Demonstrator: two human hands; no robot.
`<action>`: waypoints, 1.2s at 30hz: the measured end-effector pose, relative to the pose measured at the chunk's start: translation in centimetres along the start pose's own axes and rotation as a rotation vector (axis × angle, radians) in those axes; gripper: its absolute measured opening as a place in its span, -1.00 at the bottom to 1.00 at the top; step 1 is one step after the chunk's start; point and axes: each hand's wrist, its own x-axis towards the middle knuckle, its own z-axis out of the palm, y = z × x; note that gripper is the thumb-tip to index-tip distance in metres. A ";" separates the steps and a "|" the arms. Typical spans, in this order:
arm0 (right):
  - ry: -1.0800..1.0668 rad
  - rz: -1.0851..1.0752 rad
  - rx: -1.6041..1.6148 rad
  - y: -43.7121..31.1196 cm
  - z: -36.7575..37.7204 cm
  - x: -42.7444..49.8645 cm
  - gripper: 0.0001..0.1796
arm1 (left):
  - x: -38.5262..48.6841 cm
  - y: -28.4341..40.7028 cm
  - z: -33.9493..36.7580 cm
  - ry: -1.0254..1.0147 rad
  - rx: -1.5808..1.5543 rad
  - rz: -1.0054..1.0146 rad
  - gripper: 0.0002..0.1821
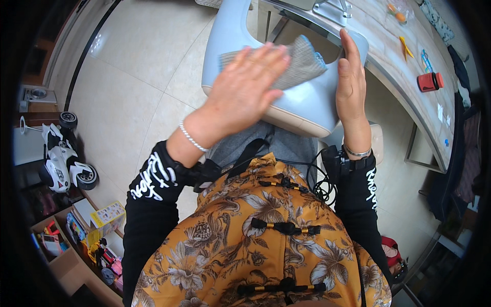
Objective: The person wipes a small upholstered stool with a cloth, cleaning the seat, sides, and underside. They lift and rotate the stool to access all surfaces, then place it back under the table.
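Observation:
My left hand (243, 86) lies palm down on a grey cloth (301, 71) with blue edging, pressing it to the chair. The cloth covers part of a light blue chair back (310, 101) with a beige padded lower edge, and one corner stands folded up. Beneath the left palm the cloth's grip is hidden. My right hand (352, 82) is held upright along the chair's right side, fingers straight, holding nothing. The palm faces the blue surface and appears to touch it. A large opening (299, 34) runs through the chair beyond the cloth.
A marble-patterned table (387, 46) curves along the right, bearing a red jar (429, 81), a yellow object (406, 49) and oranges (400, 17). A white toy motorcycle (61, 165) and a toy shelf (69, 261) stand left. Black cables (324, 184) hang near my waist.

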 end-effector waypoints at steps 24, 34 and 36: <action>-0.334 0.140 0.243 1.8 -1.7 0.1 -0.37 | 2.2 6.2 2.0 -0.004 -0.138 0.238 -0.49; -0.240 0.051 0.197 1.1 -1.6 -0.3 -0.34 | -2.8 -3.3 -2.1 0.073 0.031 -0.131 -0.55; -0.247 0.083 0.203 1.3 -1.8 -0.4 -0.36 | -2.2 -1.5 -1.7 0.092 0.051 -0.124 -0.54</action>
